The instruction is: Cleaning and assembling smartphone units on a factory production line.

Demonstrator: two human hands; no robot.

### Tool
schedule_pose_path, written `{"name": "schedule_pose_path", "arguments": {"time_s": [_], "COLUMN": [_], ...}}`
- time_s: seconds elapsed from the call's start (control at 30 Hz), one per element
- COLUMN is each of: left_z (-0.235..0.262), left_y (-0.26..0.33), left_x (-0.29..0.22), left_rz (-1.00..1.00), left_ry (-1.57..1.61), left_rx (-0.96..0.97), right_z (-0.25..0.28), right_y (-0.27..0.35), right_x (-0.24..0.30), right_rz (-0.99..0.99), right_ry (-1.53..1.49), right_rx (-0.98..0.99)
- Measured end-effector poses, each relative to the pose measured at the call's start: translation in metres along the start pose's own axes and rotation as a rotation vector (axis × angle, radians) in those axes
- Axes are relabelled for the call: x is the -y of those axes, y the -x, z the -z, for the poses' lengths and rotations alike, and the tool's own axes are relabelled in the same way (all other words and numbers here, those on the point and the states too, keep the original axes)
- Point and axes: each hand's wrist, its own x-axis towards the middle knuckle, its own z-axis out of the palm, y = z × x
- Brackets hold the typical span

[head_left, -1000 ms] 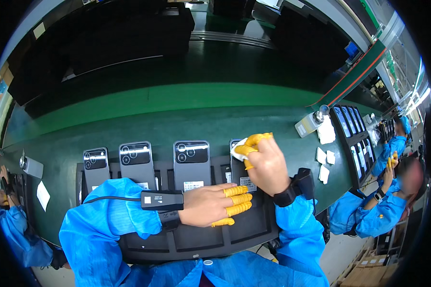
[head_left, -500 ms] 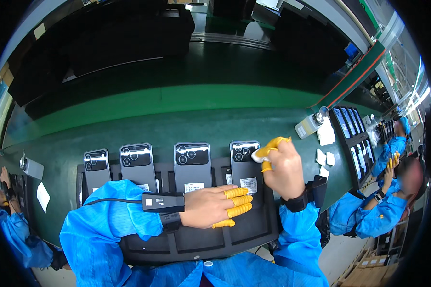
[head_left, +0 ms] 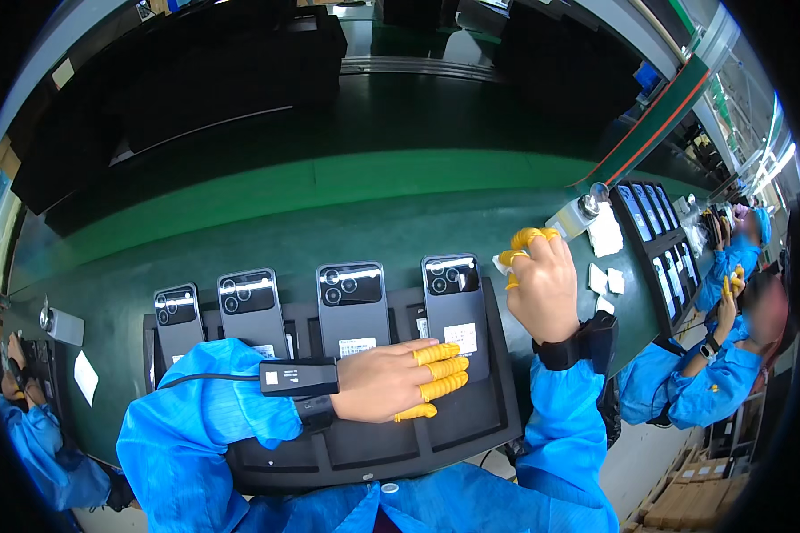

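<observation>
4 phones [head_left: 351, 311] lower-middle of frame. Left hand [head_left: 387, 382] lies flat, fingers spread over the rightmost phone [head_left: 452, 311]; lopsided pressure could skid it on the tray [head_left: 505, 391], I'd guess. Right hand [head_left: 542, 291] pinches a white wipe [head_left: 504, 266], right of center.

Rightmost phone [head_left: 454, 306]: dark gray, back up, camera end pointing away from wearer. Three-ring lens cluster on glossy black band, white printed label lower down. Sits on black tray [head_left: 458, 426], top end past far rim; left hand [head_left: 387, 382] overlaps lower part. White wipe [head_left: 502, 267]: small, crumpled, pinched in right hand [head_left: 542, 289], beside phone.
</observation>
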Motion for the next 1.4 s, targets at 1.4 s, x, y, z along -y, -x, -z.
{"name": "schedule_pose_path", "arguments": {"time_s": [1.4], "left_z": [-0.004], "left_y": [-0.005], "left_x": [0.002], "left_rz": [0.004], "left_ry": [0.05], "left_rx": [-0.02], "right_z": [-0.013], "right_y": [0.001], "right_x": [0.02], "right_rz": [0.131], "right_ry": [-0.257], "right_rx": [-0.037]}}
